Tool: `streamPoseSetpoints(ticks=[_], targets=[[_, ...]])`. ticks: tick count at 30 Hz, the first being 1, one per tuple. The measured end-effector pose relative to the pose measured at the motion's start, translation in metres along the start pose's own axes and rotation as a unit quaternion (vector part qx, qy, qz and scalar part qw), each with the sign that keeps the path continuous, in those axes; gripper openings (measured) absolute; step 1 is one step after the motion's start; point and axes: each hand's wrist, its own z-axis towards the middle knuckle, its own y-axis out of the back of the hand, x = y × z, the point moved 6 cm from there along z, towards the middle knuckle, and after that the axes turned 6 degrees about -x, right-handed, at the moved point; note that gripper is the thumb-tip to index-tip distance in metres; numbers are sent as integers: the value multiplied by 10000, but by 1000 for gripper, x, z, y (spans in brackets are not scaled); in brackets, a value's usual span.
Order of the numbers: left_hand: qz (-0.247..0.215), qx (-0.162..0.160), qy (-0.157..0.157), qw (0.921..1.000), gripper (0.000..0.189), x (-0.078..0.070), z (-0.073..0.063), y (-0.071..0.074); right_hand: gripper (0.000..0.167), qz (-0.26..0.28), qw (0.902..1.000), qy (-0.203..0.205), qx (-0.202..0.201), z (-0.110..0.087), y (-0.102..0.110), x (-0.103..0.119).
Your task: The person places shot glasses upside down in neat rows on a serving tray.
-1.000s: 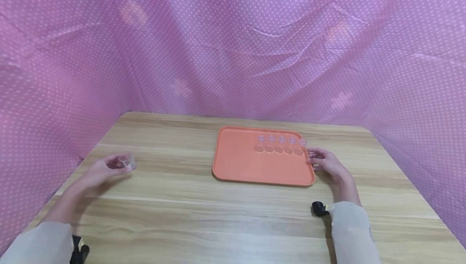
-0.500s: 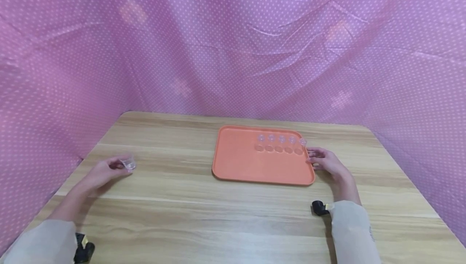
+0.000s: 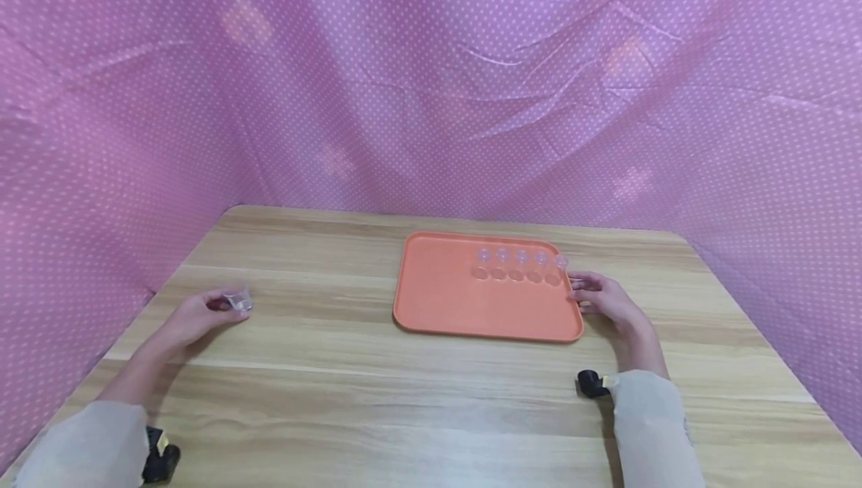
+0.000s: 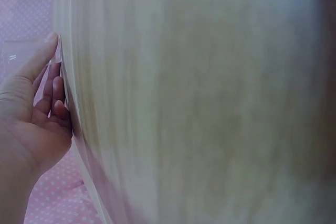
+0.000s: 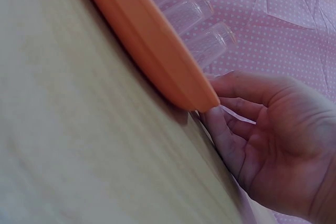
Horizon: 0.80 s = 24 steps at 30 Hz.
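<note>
At the left of the head view, my left hand (image 3: pixel 202 317) pinches a small clear cup (image 3: pixel 241 301) between thumb and fingers, low over the wood. The left wrist view has the thumb (image 4: pixel 39 59) against the see-through cup wall (image 4: pixel 18 56), beside the tabletop. On the right, the fingertips of my right hand (image 3: pixel 606 301) grip the right edge of an orange tray (image 3: pixel 438 316). Close up in the right wrist view, thumb and finger meet the tray's rim (image 5: pixel 168 56). Several clear cups (image 5: pixel 212 43) stand in a row along the tray's back right.
A wooden table (image 3: pixel 377 413) carries the tray. Pink dotted cloth (image 3: pixel 431 99) hangs behind the table and along both sides. Each sleeve has a small black device at the wrist, such as the one on the right (image 3: pixel 592 384).
My left forearm has shifted slightly forward and right, with the cup staying in nearly the same place and turning a little. The right hand and tray look still.
</note>
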Motion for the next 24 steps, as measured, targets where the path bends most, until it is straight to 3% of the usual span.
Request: streamPoseSetpoints(ticks=[3,14,19,22,24], targets=[[-103,-28,20,9999,61,0,0,0,52,-5,10000,-1,8,0,0,-1],[300,-44,24,9995,61,-5,2,-3,52,-13,10000,-29,-21,2,0,-1],[-489,49,25,9988,55,-13,5,-8,51,64,10000,-1,-6,1,1,0],[-1236,148,147,9921,52,-17,7,-14,51,74,10000,-11,-9,1,1,-1],[-1360,193,226,9903,54,-20,9,-18,50,85,10000,-22,-15,1,1,-1]])
